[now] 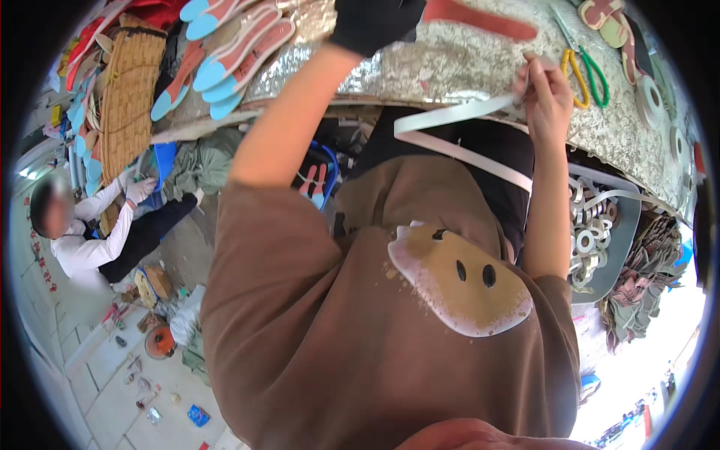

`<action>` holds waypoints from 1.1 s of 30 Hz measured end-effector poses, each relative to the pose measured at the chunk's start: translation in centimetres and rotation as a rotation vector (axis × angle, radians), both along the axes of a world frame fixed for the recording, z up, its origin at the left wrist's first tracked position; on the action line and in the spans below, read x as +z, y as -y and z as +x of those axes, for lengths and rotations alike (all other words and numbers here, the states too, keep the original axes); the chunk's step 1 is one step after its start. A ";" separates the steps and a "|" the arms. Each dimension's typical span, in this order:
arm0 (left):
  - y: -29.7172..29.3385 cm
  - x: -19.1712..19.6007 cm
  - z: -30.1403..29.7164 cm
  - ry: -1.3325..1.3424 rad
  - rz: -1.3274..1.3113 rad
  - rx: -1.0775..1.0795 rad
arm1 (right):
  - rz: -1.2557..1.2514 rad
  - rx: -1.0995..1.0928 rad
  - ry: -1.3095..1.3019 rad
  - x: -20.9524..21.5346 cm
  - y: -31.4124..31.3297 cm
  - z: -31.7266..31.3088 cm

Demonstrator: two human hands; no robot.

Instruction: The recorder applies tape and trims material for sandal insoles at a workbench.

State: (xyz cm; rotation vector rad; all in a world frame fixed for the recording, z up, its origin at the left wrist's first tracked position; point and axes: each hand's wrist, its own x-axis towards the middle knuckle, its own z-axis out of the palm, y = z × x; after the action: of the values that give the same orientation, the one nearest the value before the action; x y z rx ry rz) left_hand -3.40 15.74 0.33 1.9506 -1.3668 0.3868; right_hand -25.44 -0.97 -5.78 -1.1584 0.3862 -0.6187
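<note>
My left hand (379, 24), in a black glove, reaches over the far side of the work table. Its fingers are cut off by the picture's top edge, so their grip is hidden. Just to its right lies a long reddish insole piece (487, 20). My bare right hand (547, 97) is raised at the table's near edge, thumb and fingers pinched on a narrow white strip (465, 109). From there the strip runs left, folds back sharply over my lap and passes behind my right forearm.
Scissors (581, 66) with yellow and green handles lie beyond my right hand, near a white tape roll (649, 101). Red-and-blue insoles (244, 56) are stacked at left. A grey bin (626, 240) of strip rolls stands below the table; another person (97, 225) sits at far left.
</note>
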 end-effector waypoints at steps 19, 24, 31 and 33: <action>-4.3 -2.9 -7.2 -0.463 -0.182 -0.001 | -0.728 0.382 -0.337 7.9 -3.0 7.4; -4.1 -3.3 -6.6 -0.506 -0.208 -0.025 | -0.646 0.513 -0.354 7.3 -2.4 7.9; -3.6 -3.8 -6.3 -0.473 -0.236 -0.023 | -0.630 0.509 -0.372 7.2 -2.5 7.7; -3.6 -3.8 -6.1 -0.455 -0.224 -0.017 | -0.744 0.457 -0.399 7.2 -2.9 7.6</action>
State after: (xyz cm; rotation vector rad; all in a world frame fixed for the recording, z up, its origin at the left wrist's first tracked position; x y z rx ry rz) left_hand -9.48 19.32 -3.48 1.7068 -0.9993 0.0725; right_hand -17.79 1.96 1.37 -2.0242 0.2083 -0.1063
